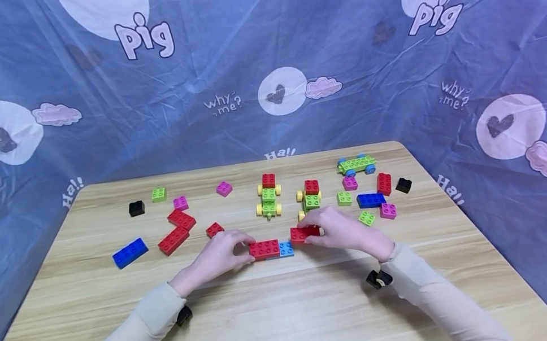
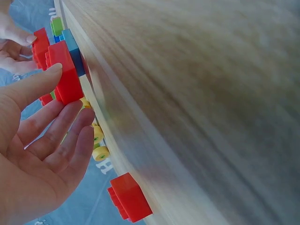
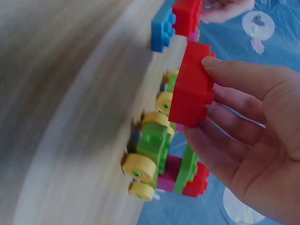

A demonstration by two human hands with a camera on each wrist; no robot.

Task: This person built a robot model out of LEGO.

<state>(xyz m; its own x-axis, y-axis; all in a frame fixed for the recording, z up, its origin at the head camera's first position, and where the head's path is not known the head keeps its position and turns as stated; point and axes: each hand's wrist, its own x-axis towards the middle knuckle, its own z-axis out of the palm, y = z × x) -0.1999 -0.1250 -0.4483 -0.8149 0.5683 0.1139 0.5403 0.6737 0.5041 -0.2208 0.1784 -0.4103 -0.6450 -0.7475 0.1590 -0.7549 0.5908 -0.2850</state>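
My left hand (image 1: pixel 219 254) pinches the left end of a long red brick (image 1: pixel 264 250), thumb and fingers on its edges. That brick sits on a light-blue brick (image 1: pixel 286 249), whose studs show at the right end; in the left wrist view the blue brick (image 2: pixel 73 51) lies under the red one. My right hand (image 1: pixel 337 228) grips a second red brick (image 1: pixel 302 235) between thumb and fingers. In the right wrist view this red brick (image 3: pixel 191 84) is raised off the table and apart from the blue brick (image 3: pixel 162 28).
Beyond the hands stand two green wheeled toys with yellow wheels (image 1: pixel 269 202) (image 1: pixel 312 200) and red bricks on top. A green base with blue wheels (image 1: pixel 357 165) is at the back right. Blue (image 1: pixel 130 253), red (image 1: pixel 174 240), pink, green and black bricks lie scattered on both sides.
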